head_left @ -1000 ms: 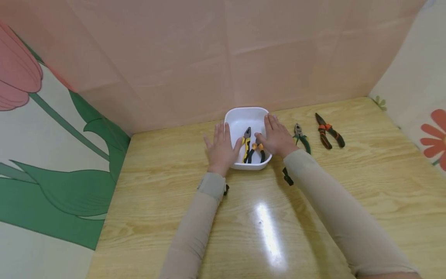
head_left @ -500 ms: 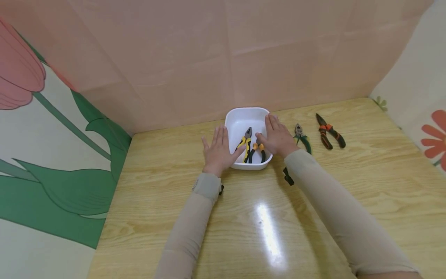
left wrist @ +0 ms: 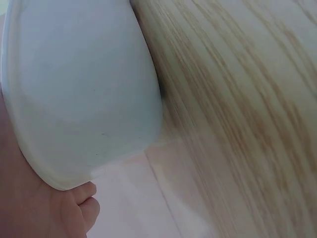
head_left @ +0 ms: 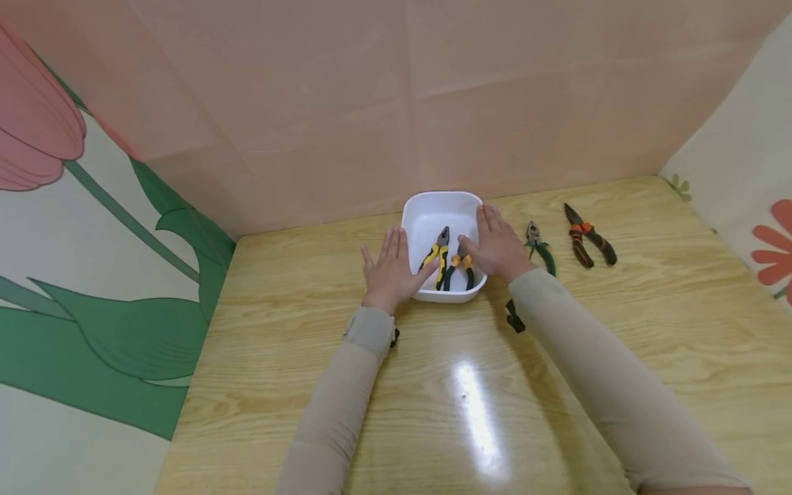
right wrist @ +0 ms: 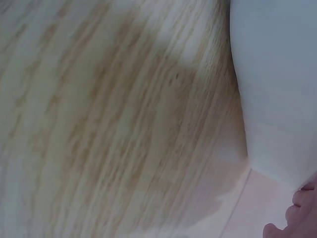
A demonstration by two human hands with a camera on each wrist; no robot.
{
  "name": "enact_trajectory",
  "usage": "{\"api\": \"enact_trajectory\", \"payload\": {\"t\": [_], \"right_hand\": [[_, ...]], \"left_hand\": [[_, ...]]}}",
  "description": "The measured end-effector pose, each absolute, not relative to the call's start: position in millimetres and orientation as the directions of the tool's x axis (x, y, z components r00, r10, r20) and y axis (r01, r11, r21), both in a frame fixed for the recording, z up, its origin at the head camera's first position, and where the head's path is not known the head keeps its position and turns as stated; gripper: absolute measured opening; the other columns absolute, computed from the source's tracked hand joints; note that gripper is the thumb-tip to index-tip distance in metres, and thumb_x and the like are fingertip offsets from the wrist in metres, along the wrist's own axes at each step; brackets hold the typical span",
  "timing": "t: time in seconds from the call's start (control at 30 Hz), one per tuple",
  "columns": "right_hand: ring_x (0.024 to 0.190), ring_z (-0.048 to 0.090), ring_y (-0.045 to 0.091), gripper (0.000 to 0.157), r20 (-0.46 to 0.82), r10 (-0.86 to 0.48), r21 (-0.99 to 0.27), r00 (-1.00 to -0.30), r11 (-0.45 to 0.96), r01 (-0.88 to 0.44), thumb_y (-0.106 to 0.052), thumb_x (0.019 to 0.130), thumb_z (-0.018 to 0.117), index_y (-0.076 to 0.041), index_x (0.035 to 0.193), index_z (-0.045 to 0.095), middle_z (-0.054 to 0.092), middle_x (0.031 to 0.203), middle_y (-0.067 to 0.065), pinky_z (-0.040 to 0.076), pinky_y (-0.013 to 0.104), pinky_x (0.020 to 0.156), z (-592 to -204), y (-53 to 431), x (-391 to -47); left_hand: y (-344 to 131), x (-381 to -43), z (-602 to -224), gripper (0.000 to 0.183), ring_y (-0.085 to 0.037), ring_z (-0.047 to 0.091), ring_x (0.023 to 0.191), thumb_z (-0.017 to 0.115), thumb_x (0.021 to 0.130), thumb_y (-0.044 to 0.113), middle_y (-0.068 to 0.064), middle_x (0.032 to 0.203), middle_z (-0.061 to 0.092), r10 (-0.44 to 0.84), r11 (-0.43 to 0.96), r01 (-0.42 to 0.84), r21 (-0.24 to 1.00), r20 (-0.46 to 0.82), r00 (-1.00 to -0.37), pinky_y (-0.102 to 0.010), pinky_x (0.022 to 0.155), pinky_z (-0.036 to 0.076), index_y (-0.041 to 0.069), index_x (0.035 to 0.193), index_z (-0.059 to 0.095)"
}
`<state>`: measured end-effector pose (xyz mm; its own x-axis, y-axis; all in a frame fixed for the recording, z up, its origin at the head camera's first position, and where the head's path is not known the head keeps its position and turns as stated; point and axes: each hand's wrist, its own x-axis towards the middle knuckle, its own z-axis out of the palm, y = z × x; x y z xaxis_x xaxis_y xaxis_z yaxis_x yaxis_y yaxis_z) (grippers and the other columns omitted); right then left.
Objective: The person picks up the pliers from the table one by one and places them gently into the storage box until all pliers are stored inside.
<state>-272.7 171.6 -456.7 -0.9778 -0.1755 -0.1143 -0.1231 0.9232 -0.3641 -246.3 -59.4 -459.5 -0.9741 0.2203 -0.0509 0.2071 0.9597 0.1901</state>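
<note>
A white plastic basin [head_left: 447, 296] sits on the wooden table near the back wall, between my two hands. Inside it lie yellow-and-black pliers [head_left: 443, 237] and orange-and-black pliers [head_left: 456, 261], their jaws toward the back. My left hand [head_left: 388, 275] is at the basin's left side, fingers straight and thumb reaching over the rim. On the opposite side my right hand [head_left: 500, 249] has its fingers extended along the rim, with the thumb over the inside. Both wrist views show the basin's outer wall [left wrist: 89, 89] close up, fingertips curving past its far end.
Right of the basin, green-handled pliers [head_left: 544, 258] lie partly hidden behind my right forearm. Farther right are red-and-black long-nose pliers [head_left: 578, 230]. A pink cloth-like backdrop [head_left: 322, 103] rises at the table's back edge, and painted side walls flank it.
My left hand has shifted slightly left and its thumb lower, uncovering more of the yellow-and-black pliers' handle. My right hand keeps its place on the rim. The basin stays put.
</note>
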Motion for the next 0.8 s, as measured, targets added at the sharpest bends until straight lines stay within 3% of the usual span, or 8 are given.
{"api": "enact_trajectory", "payload": {"t": [0.43,0.8], "right_hand": [[0.154,-0.009,0.039,0.088,-0.091,-0.154,-0.371,-0.984,0.922,-0.111,-0.059,0.105,0.022,0.004,0.158,-0.008,-0.008,0.167,0.025,0.002,0.056,0.124,-456.6,172.2,-269.8],[0.154,0.001,0.043,0.082,-0.038,-0.158,-0.375,-0.987,0.918,-0.133,-0.052,0.107,0.024,0.005,0.159,-0.002,0.002,0.166,0.028,0.008,0.06,0.123,-453.4,173.4,-266.2]], "left_hand": [[-59.1,-244.5,-459.9,0.104,-0.022,0.001,0.157,0.033,0.093,0.08,-0.007,0.171,0.006,0.21,0.958,0.197,0.208,-0.043,-0.977,-0.062,0.118,-0.013,0.009,0.163,0.004],[-58.3,-244.2,-458.5,0.103,-0.017,-0.007,0.156,0.034,0.093,0.08,-0.005,0.171,0.002,0.201,0.952,0.181,0.248,-0.061,-0.978,-0.06,0.118,-0.016,0.011,0.163,0.003]]}}
